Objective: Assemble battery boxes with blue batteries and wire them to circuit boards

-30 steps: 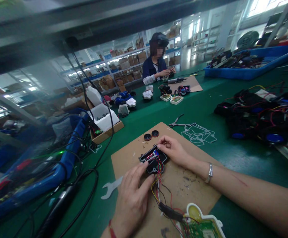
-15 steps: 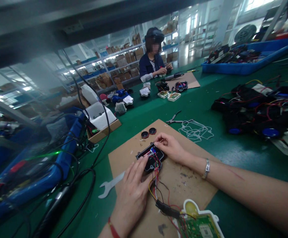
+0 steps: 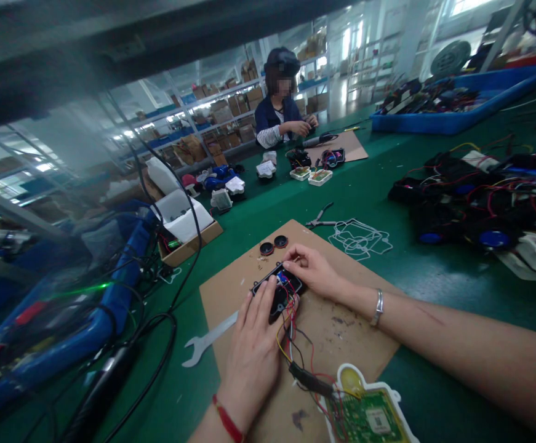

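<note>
A black plastic housing (image 3: 277, 303) with red, blue and other thin wires inside lies tilted on the brown cardboard sheet (image 3: 341, 344). My left hand (image 3: 255, 344) lies over its left and lower part, fingers long and together, gripping it at the side. At its upper right edge, my right hand (image 3: 311, 269) has thumb and fingers curled on the rim. The wires run through a black sleeve (image 3: 311, 379) to a green circuit board (image 3: 370, 413) in a white frame. Beneath my left hand's fingers, a open-end wrench (image 3: 203, 346) sticks out leftward.
Beyond the housing are two small round speakers (image 3: 274, 245) and tiny brass screws (image 3: 262, 263). Pliers (image 3: 319, 216) lie beside tangled white gasket rings (image 3: 360, 239). Black wired units (image 3: 471, 209) crowd the right; a blue bin (image 3: 129, 277) and cables the left. A co-worker (image 3: 279, 114) sits across.
My left hand's fingers have slid farther up over the housing. The right hand stays at its upper right edge. The whole view has shifted slightly.
</note>
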`<state>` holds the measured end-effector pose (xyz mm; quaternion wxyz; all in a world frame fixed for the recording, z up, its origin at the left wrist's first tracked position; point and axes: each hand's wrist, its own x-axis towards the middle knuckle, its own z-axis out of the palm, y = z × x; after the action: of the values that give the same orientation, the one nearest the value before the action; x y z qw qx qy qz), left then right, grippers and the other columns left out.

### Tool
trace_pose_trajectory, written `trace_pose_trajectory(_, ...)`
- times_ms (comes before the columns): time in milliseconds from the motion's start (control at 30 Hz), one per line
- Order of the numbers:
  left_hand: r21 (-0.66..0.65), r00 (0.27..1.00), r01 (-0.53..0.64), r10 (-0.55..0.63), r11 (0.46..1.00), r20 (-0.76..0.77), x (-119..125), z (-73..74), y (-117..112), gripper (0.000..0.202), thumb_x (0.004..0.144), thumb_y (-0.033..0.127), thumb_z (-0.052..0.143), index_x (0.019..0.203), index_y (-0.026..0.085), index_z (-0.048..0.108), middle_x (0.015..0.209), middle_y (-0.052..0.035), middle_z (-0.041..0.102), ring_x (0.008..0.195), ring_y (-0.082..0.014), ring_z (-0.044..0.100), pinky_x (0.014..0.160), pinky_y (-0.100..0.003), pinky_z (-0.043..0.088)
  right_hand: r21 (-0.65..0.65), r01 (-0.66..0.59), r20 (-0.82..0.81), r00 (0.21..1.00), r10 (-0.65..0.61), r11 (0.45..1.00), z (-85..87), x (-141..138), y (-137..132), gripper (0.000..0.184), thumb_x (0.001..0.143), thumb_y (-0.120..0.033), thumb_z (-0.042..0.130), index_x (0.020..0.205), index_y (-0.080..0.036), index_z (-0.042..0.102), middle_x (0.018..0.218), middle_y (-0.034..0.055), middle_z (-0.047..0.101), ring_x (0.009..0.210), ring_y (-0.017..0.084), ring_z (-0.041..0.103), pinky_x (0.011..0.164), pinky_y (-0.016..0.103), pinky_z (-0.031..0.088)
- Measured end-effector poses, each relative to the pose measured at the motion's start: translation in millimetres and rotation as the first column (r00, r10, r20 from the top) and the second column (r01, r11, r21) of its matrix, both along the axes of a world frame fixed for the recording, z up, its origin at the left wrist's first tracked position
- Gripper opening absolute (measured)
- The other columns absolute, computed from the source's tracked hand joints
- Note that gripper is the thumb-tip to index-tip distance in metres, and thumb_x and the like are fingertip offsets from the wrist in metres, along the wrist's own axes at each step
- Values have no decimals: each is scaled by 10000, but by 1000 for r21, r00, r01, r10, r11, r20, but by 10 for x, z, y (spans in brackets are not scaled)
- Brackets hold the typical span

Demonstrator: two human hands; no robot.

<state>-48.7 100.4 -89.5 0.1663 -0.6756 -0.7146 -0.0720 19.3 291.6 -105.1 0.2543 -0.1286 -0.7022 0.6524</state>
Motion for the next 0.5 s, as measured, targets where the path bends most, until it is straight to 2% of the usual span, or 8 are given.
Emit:
trace_pose_trajectory(267,8,999,-38,38,999,-3,62,-52,19,667,845,9,409,1425,312,282,1489,-141,290,1362,-277,293,1025,-523,385,0,-41,27,999,41,999,45,37,52,74,814,-229,573,844,-180,526,749,-15,568,608,96,540,588,233,432)
trace_pose_trajectory(400,-21,999,-34,35,999,22,48,-48,11,644,867,43,427,1422,335,282,1482,-128,303,1363,-278,288,1027,-523,382,-42,-215,126,968,218,976,95,200,216,314,734,-271,692,993,-177,540,904,33,598,742,131,587,666,266,484)
trace_pose_trajectory(500,-34,999,-18,19,999,32,29,-46,8,625,879,57,425,1421,334,286,1480,-138,301,1366,-287,279,1025,-533,379,-104,-324,212,916,339,940,94,302,285,375,670,-237,748,984,-175,553,809,15,616,709,137,598,656,269,490)
